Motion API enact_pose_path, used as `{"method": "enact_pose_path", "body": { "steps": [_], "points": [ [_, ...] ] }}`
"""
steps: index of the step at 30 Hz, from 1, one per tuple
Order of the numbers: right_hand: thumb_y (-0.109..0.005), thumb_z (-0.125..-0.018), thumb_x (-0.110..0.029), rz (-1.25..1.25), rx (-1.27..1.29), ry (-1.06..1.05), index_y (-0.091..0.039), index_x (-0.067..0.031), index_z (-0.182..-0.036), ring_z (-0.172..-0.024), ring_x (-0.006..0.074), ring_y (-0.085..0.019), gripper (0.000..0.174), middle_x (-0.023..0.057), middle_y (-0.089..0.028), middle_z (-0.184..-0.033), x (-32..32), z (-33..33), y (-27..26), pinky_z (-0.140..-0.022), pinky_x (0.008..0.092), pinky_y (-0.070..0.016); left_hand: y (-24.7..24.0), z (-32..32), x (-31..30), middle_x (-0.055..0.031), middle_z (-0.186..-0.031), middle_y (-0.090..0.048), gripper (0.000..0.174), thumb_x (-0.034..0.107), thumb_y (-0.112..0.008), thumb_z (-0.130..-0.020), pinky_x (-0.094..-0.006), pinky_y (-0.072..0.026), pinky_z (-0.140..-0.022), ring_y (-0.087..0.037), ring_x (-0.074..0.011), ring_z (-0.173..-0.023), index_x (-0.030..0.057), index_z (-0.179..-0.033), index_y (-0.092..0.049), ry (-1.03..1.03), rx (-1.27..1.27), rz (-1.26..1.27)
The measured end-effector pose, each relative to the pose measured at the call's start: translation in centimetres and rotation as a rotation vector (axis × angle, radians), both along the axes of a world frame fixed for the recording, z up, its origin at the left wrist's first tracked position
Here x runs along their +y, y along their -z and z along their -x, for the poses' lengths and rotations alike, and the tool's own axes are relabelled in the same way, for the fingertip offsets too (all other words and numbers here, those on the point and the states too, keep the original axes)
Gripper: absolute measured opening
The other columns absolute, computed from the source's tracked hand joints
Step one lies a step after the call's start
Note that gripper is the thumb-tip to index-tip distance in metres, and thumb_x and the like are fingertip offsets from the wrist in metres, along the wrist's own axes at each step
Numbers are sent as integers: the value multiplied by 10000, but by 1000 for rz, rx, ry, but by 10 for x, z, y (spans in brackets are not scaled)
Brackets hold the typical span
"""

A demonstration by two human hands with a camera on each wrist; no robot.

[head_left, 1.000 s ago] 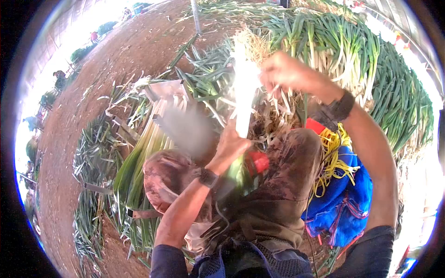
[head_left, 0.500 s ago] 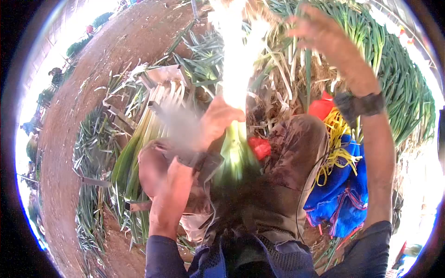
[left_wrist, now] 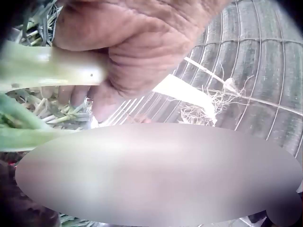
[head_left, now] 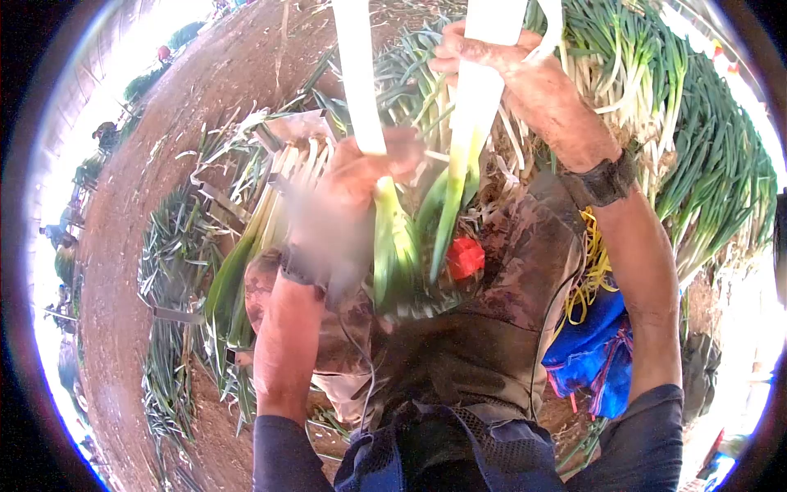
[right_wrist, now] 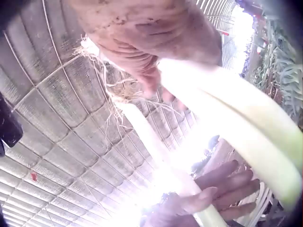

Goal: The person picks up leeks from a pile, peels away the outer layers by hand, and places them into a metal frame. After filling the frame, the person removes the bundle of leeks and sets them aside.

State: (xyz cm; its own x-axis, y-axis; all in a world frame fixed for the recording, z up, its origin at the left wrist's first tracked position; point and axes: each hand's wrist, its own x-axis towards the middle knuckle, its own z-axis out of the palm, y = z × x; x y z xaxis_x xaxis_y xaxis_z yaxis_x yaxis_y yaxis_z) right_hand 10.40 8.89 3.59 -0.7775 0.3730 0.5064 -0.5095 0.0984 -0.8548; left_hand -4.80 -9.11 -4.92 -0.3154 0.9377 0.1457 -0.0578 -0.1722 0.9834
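Note:
My left hand [head_left: 361, 172] grips one leek [head_left: 357, 74] around its stalk, thumb across it in the right wrist view. That leek's white end points up and is washed out by glare. A tuft of roots [right_wrist: 120, 97] shows at its tip. Higher and to the right, my right hand [head_left: 525, 74] holds a second leek [head_left: 484, 90] by its white stalk, with its green leaves [head_left: 447, 213] hanging down toward the lap. In the left wrist view, the palm lies over the gripped stalk [left_wrist: 52, 68]. A blurred patch hides part of the left wrist.
At left, leeks [head_left: 254, 238] lie in a metal frame [head_left: 220, 205]. A large heap of leeks [head_left: 648, 90] stands at the right. Beside the right knee are yellow strips [head_left: 594, 262] and blue cloth [head_left: 586, 344]. Something red [head_left: 466, 257] lies between the legs.
My right hand, earlier apart from the stalks and raised to the right, now holds a leek. The bright white stalks, earlier together, now stand apart, one in each hand.

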Motion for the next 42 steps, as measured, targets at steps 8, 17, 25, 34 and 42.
{"method": "enact_pose_path", "body": {
  "steps": [8,17,25,34,42],
  "points": [
    [-716,-873,-144,0,-12,148,-707,39,-1003,-721,166,-664,225,74,-698,-829,-10,12,-2,-612,304,-538,41,-45,32,-17,-889,-679,303,140,-748,-828,-295,-473,-725,-608,-110,-814,3,-1088,-678,-197,247,-8],
    [-674,-923,-363,-108,-361,-105,-395,54,-1416,-1155,316,-617,704,238,-488,-1390,10,-38,-45,-891,424,-567,24,-5,-4,-78,-992,-698,404,116,-750,-771,-328,-492,-884,-637,-188,-982,-6,-1140,-642,128,-120,-9],
    [-652,-926,-428,-15,-379,-310,-419,51,-1401,-1170,322,-609,713,240,-516,-1361,21,-13,-43,-922,428,-555,13,-3,-15,-132,-1042,-698,562,91,-766,-691,-377,-491,-915,-671,-267,-931,-20,-1214,-595,155,-186,111],
    [-771,-844,-171,184,-236,-203,-626,23,-1181,-976,284,-678,415,149,-673,-1074,-1,-14,-8,-849,418,-595,18,-3,5,-129,-1088,-700,532,99,-773,-782,-319,-524,-864,-666,-217,-976,-50,-1258,-590,262,-28,-102],
    [-732,-878,-287,155,-126,88,-633,-16,-1153,-1040,255,-650,399,97,-642,-1127,16,-18,2,-871,379,-562,-16,7,21,-77,-885,-691,403,267,-789,-827,-272,-529,-635,-649,-142,-723,-19,-1080,-659,-312,197,37]
  ]
}}
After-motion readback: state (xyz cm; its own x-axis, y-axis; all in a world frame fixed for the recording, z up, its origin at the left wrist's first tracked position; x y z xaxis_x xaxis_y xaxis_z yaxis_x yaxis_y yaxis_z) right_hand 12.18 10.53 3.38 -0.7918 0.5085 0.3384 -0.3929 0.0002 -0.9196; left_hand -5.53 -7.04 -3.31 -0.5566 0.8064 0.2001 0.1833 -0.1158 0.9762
